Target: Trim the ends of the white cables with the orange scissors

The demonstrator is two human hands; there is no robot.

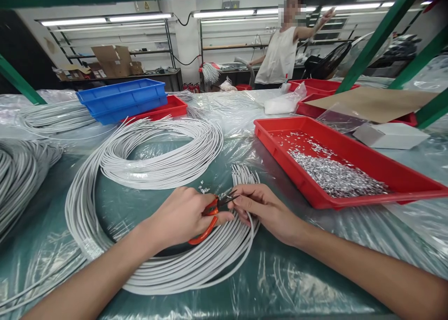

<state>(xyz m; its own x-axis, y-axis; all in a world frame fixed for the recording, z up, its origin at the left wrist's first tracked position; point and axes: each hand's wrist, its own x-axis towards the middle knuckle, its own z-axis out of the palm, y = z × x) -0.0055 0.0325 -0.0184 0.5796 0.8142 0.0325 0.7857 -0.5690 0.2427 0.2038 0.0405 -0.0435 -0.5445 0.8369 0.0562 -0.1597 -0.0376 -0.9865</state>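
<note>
One orange snipper [212,213] inside left grip [182,216]

The left hand [182,217] hides most of the orange snips [205,236]; whatever the right hand [269,212] pinches there is too small to tell.

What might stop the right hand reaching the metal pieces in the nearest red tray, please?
Likely nothing, so yes: the right hand sits beside the red tray, and the metal pieces lie uncovered.
</note>
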